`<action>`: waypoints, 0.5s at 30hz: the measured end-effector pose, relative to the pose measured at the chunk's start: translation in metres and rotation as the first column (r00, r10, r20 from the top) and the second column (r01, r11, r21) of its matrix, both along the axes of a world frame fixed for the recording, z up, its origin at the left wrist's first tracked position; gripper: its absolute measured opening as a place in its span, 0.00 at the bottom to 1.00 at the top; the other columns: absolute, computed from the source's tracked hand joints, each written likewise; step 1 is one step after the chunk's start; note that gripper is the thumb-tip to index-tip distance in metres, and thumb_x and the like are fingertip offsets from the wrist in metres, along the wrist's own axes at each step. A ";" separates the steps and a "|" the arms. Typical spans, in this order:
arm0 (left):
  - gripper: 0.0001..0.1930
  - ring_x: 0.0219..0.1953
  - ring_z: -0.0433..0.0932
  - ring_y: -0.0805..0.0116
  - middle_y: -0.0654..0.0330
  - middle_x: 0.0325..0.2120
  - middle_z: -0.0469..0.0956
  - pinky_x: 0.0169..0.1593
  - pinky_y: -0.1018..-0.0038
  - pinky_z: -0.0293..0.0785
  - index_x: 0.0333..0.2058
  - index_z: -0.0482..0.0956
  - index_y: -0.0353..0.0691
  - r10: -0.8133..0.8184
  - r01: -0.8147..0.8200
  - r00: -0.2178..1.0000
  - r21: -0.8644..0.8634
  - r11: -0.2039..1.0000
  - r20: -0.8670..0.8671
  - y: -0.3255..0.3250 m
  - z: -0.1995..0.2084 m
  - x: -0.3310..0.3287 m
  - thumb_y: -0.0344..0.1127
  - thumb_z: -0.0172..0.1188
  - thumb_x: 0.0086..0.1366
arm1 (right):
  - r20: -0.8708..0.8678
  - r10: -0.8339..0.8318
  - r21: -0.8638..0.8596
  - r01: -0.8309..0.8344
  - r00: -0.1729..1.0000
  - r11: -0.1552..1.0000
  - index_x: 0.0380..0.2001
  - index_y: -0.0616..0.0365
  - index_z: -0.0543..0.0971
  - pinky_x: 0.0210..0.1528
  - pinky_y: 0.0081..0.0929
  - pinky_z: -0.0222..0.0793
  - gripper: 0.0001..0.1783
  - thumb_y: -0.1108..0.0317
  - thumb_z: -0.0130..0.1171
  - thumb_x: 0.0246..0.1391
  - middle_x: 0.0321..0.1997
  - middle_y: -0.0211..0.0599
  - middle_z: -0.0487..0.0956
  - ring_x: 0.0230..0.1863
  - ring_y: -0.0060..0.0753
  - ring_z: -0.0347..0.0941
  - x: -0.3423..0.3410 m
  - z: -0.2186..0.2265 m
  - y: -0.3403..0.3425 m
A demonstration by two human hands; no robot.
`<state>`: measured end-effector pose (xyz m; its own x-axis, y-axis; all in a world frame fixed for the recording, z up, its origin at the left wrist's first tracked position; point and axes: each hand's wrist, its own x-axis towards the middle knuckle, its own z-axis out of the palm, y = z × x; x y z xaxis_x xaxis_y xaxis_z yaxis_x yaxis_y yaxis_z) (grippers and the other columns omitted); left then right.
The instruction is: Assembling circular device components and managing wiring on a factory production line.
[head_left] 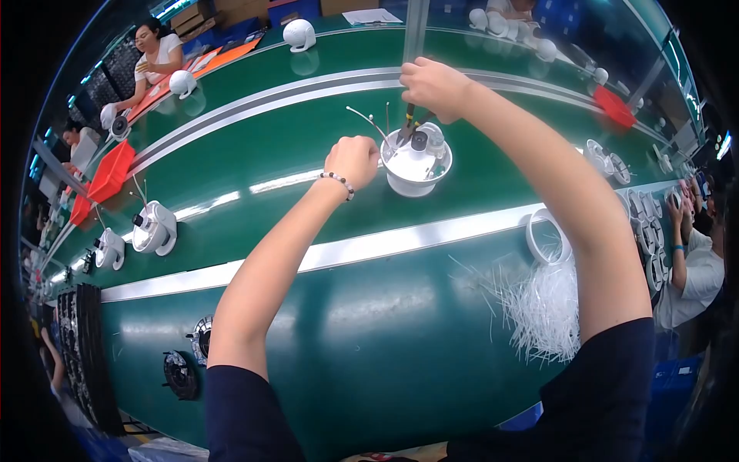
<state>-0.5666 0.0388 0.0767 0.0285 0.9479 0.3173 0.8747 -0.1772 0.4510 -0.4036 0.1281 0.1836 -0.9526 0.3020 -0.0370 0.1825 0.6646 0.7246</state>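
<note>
A white round housing (pixel 412 187) with its hollow side up stands on the green conveyor belt in front of me. Inside it are a black cylindrical part (pixel 419 141) and a clear part; thin wires (pixel 366 121) stick up from its left side. My left hand (pixel 352 163), a beaded bracelet on its wrist, is closed at the housing's left rim; its fingertips are partly hidden. Wrapped in my right hand (pixel 436 88) is a pair of cutting pliers (pixel 409 123) with black and yellow handles, jaws pointing down into the housing beside the black part.
On the near bench lie a heap of clear plastic strips (pixel 543 312), a white ring (pixel 531 237) and black round parts (pixel 180 376). More white housings (pixel 156 229) stand left on the belt. Red bins (pixel 112 171) and white domes (pixel 299 35) are farther off; other people sit around.
</note>
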 end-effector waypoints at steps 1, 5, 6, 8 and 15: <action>0.06 0.25 0.76 0.56 0.51 0.20 0.76 0.34 0.68 0.72 0.24 0.79 0.36 -0.001 0.001 1.000 -0.001 1.000 0.005 0.001 0.000 0.000 0.30 0.53 0.49 | 0.008 0.008 -0.007 -0.008 1.000 1.000 0.22 0.51 0.77 0.40 0.22 0.59 0.14 0.67 0.66 0.23 0.30 0.28 0.71 0.41 0.29 0.63 -0.001 -0.001 0.001; 0.08 0.29 0.75 0.49 0.47 0.24 0.76 0.36 0.62 0.73 0.24 0.79 0.41 -0.026 0.027 0.999 -0.038 0.999 0.036 0.003 -0.002 0.000 0.31 0.51 0.50 | -0.025 -0.018 -0.022 0.018 1.000 1.000 0.22 0.51 0.77 0.41 0.22 0.59 0.14 0.67 0.65 0.23 0.30 0.28 0.71 0.42 0.29 0.63 -0.007 -0.008 -0.001; 0.08 0.29 0.75 0.49 0.47 0.24 0.76 0.36 0.62 0.73 0.24 0.79 0.41 -0.029 0.031 0.999 -0.043 0.999 0.045 0.004 -0.003 0.000 0.31 0.51 0.50 | -0.025 -0.020 -0.020 0.020 0.999 1.000 0.22 0.51 0.77 0.41 0.22 0.59 0.14 0.67 0.65 0.23 0.30 0.28 0.71 0.42 0.29 0.63 -0.008 -0.008 0.000; 0.08 0.29 0.75 0.49 0.47 0.24 0.76 0.36 0.62 0.73 0.24 0.79 0.41 -0.032 0.034 0.999 -0.049 0.998 0.039 0.004 -0.002 0.002 0.31 0.51 0.50 | -0.003 -0.016 -0.045 0.016 1.000 0.999 0.22 0.51 0.77 0.41 0.22 0.60 0.14 0.68 0.65 0.23 0.31 0.28 0.71 0.41 0.29 0.64 -0.009 -0.008 0.001; 0.08 0.25 0.75 0.53 0.48 0.19 0.75 0.33 0.66 0.72 0.24 0.79 0.36 -0.056 0.056 0.998 -0.002 0.998 -0.036 0.011 0.002 0.014 0.28 0.51 0.48 | -0.009 0.012 -0.106 -0.013 1.000 0.994 0.21 0.52 0.77 0.41 0.23 0.60 0.15 0.69 0.65 0.20 0.31 0.29 0.71 0.42 0.29 0.64 0.005 -0.007 0.011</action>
